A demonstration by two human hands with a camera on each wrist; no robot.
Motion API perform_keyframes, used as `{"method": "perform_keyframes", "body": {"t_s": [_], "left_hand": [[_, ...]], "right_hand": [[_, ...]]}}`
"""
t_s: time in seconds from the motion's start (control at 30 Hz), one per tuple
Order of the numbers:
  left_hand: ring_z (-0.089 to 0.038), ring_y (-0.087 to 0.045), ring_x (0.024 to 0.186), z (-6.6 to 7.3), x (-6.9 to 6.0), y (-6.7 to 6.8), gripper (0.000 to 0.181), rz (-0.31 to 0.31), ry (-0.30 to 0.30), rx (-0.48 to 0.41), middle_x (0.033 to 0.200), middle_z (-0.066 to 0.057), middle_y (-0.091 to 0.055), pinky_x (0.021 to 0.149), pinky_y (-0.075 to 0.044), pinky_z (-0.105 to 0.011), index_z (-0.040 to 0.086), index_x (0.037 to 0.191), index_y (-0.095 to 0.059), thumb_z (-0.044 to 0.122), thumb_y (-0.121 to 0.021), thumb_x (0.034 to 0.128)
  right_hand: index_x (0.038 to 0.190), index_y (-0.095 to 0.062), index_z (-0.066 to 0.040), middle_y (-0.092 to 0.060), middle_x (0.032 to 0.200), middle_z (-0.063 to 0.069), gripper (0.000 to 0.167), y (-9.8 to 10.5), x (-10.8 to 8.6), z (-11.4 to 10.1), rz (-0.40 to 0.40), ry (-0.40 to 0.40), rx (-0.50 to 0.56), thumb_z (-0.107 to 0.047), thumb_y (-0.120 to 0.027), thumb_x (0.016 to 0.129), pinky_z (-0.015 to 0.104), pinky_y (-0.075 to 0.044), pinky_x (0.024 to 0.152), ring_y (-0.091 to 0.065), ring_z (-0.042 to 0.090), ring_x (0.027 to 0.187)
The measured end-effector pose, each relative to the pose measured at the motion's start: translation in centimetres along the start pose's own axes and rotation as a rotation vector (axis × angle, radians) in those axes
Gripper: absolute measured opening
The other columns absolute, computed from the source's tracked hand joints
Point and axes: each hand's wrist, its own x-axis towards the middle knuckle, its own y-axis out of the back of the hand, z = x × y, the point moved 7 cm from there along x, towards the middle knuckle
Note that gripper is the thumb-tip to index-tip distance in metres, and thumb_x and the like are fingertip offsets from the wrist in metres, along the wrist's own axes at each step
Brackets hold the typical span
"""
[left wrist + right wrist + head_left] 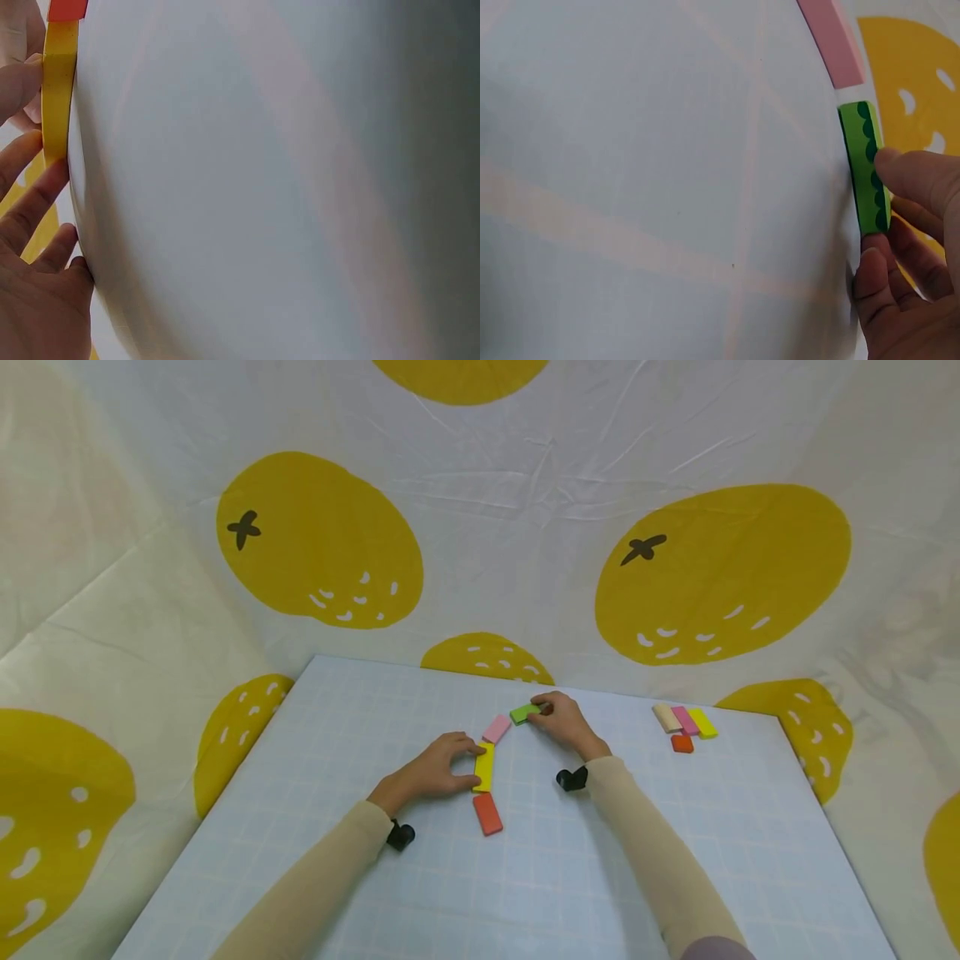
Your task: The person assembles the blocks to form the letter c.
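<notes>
A curved row of flat blocks lies on the table. My left hand (431,770) pinches the yellow block (484,767) at its ends, between thumb and fingers; the left wrist view also shows this yellow block (58,97). Just nearer than it is an orange-red block (488,814). Beyond it sits a pale pink block (497,728), set at an angle. At the row's far end, my right hand (562,722) holds a green block (523,714). In the right wrist view, dark green scallops mark the green block (866,165), and a small gap separates it from the pink block (832,41).
Toward the back right of the pale checked table (375,693) lie a wood-coloured block (665,718), a pink block (685,720) and a yellow block (702,723) side by side. A small orange-red block (682,743) is in front of them. Fruit-printed cloth (510,560) rises behind the table.
</notes>
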Motion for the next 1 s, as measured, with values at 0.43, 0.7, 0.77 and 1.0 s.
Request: {"method": "perform_keyframes", "body": {"t_s": [0.43,0.7,0.77,1.0], "left_hand": [[-0.03,-0.036,0.15,0.1,0.0,0.0,0.048,-0.003,-0.013,-0.006,0.148,-0.001,-0.055,0.123,-0.032,-0.055,0.024,0.136,-0.065,0.043,-0.074,0.0926],[-0.03,-0.037,0.149,-0.1,0.1,0.0,0.048,0.0,-0.033,0.002,0.146,-0.001,-0.057,0.123,-0.033,-0.054,0.024,0.136,-0.065,0.044,-0.073,0.0927],[-0.03,-0.037,0.149,-0.1,0.1,0.1,0.048,0.0,-0.033,0.003,0.146,-0.001,-0.057,0.123,-0.033,-0.054,0.024,0.136,-0.065,0.043,-0.073,0.0928],[-0.03,-0.037,0.149,-0.1,0.1,0.1,0.049,-0.003,-0.022,0.004,0.148,-0.001,-0.056,0.123,-0.033,-0.055,0.024,0.137,-0.065,0.044,-0.073,0.0928]], "right_hand": [[0.133,-0.067,-0.002,-0.063,0.132,0.018,0.041,-0.3,0.2,-0.6,0.006,0.013,-0.016,-0.022,-0.072,0.097,0.043,-0.055,0.096,-0.062,0.03,0.11],[0.131,-0.068,-0.001,-0.065,0.129,0.018,0.041,-0.4,0.1,-1.0,0.016,0.013,0.001,-0.021,-0.073,0.096,0.044,-0.055,0.095,-0.064,0.03,0.109],[0.131,-0.067,0.0,-0.065,0.129,0.018,0.041,-0.4,0.1,-1.1,0.017,0.012,0.001,-0.021,-0.073,0.096,0.044,-0.055,0.095,-0.064,0.03,0.109],[0.131,-0.067,-0.001,-0.065,0.129,0.018,0.041,-0.5,0.1,-1.1,0.019,0.01,0.001,-0.021,-0.073,0.096,0.043,-0.055,0.096,-0.063,0.03,0.109]]}}
